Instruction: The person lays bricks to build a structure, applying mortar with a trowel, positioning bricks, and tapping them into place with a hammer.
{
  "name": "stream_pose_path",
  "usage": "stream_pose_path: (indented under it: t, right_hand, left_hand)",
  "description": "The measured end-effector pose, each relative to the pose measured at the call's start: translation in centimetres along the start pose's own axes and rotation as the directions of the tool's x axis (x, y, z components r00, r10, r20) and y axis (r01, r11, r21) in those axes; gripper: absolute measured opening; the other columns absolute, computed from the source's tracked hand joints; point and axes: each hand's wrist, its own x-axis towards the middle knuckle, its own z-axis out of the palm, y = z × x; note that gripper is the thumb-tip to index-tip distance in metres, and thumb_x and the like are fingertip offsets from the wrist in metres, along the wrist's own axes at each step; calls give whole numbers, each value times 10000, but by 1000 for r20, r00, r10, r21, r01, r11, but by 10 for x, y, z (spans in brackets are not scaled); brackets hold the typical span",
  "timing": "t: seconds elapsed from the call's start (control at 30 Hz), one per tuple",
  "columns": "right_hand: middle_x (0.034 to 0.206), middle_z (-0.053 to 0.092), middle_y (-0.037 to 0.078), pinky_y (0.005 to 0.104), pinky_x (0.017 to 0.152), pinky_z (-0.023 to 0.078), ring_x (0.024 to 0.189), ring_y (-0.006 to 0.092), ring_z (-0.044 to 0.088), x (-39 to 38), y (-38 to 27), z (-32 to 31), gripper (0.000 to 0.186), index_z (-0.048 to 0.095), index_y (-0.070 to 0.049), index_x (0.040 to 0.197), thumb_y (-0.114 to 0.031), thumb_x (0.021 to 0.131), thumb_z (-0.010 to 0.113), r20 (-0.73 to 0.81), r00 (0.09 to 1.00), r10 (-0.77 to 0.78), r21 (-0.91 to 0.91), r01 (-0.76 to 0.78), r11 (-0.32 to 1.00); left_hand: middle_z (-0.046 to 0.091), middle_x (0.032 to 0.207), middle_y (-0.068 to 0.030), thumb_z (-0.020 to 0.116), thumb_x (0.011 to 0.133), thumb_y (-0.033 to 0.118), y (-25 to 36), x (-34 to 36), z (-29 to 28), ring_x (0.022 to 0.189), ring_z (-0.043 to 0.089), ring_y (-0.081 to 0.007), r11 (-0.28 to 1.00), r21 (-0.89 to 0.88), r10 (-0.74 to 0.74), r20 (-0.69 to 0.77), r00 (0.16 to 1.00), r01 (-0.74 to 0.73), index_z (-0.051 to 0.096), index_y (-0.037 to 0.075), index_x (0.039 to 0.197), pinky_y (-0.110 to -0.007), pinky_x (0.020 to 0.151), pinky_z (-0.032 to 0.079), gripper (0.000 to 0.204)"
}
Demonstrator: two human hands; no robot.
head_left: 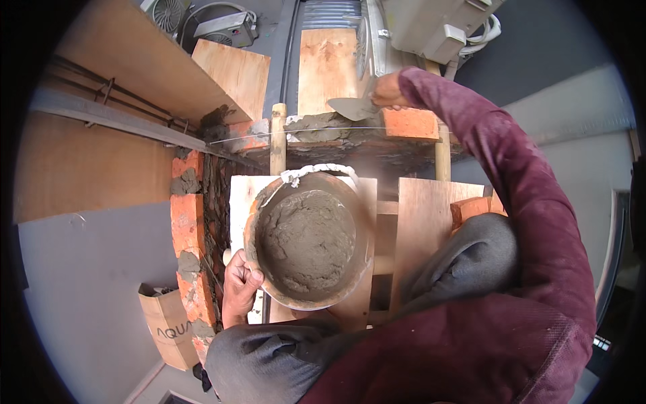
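Observation:
With my left hand point(242, 281) I grip the rim of a round bucket point(316, 304) on its left side. Grey wet mortar point(308, 239) fills much of the bucket, and white cloth is wrapped along its far edge. My right hand point(390, 92) reaches far forward, closed around the handle of a pointed trowel point(352, 108). The trowel's blade hovers over or touches a bed of mortar point(319, 128) on top of the brick wall; which one I cannot tell. An orange brick point(411, 124) lies on that wall, just right of the trowel. A taut string point(336, 128) runs along the course.
Another brick wall point(187, 222) runs along the left. Wooden boards point(424, 229) support the bucket, with gaps between them. Loose bricks point(471, 209) lie beside my right knee. Bamboo poles point(278, 138) stand at the far wall. Air-conditioner units point(437, 30) and a paper bag point(165, 326) are around.

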Motion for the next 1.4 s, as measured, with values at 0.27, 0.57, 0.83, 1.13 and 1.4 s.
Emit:
stream_pose_path:
  t: [0.27,0.57,0.83,1.13,1.4]
  right_hand:
    - [684,600,49,337,559,542,590,169,592,2,6,13,432,638,-6,914,-334,1010,374,140,980,-144,-227,173,958]
    - [904,613,73,299,624,511,704,157,594,-221,-35,7,470,537,-46,1335,-339,972,587,-219,972,83,143,-52,988]
    - [688,632,171,443,614,545,601,349,626,-217,-141,103,236,580,31,1025,-175,911,566,-99,918,-384,-681,218,699]
    - [739,659,237,476,720,557,775,403,681,-178,-147,129,207,611,46,887,-158,876,579,246,884,-397,-460,467,756]
    - [721,615,216,463,703,509,748,391,631,-172,-151,192,136,578,61,859,-65,835,536,271,872,-407,146,381,913]
  left_hand:
    - [675,1006,-46,791,859,345,4,-10,10,859,629,-83,999,-44,-7,-75,997,4,553,12,1150,-237,768,500,502]
    - [602,854,22,690,926,343,14,1,9,721,561,-40,992,109,74,-125,989,-60,523,40,1137,-192,644,440,405]
    - [582,801,31,654,960,306,26,22,31,661,560,-48,994,109,21,22,1000,-23,532,54,1136,-197,581,478,331]
    - [535,799,37,628,979,238,14,1,40,693,473,-35,995,100,20,45,999,-25,507,35,1129,-198,642,390,280]
    - [540,822,25,613,984,205,8,0,43,724,470,-39,997,66,23,59,998,-27,500,19,1136,-201,677,388,266]
